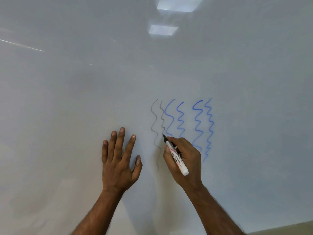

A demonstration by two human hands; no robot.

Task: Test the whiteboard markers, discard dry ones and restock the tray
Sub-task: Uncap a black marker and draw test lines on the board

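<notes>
A white marker (177,159) with a black tip and no cap is gripped in my right hand (184,160), its tip touching the whiteboard (84,99). The tip sits at the lower end of a faint grey wavy line (162,118). A second faint grey wavy line (155,131) runs just left of it and reaches lower. Several bold blue wavy lines (198,126) stand to the right, partly hidden behind my right hand. My left hand (118,160) lies flat on the board with fingers spread, left of the grey lines. No tray is in view.
Ceiling lights (163,29) reflect in the glossy board near the top. The board's lower edge shows at the bottom right corner, with a tan surface (288,230) beyond it.
</notes>
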